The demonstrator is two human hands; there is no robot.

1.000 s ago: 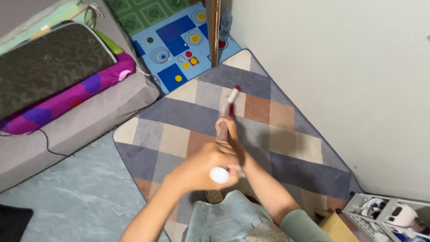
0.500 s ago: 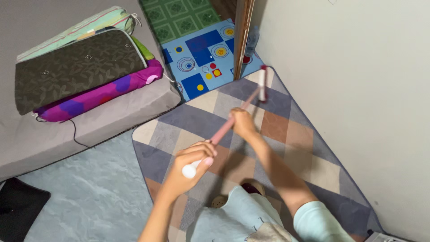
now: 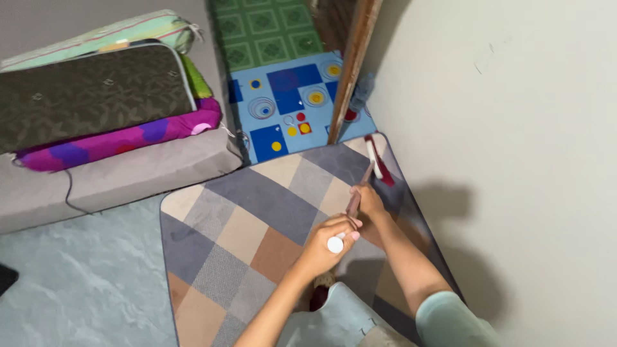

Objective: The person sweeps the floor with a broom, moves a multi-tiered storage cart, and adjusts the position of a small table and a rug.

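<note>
Pointing wallward: mop [image 3: 378,159] handle [image 3: 355,200] lengthwise.

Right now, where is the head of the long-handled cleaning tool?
In the head view, the tool head lies on the far right corner of the checked rug, beside the wall.

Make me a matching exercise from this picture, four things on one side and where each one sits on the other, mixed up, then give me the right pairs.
Things
1. roller head
2. left hand
3. right hand
4. purple cushion

Places
A. closed on the white end of the pink handle
B. under the dark leaf-patterned cushion, on the grey mattress
C. at the far corner of the checked rug, next to the wall
D. further down the handle, nearer the head

Pairs: 1-C, 2-A, 3-D, 4-B
</note>
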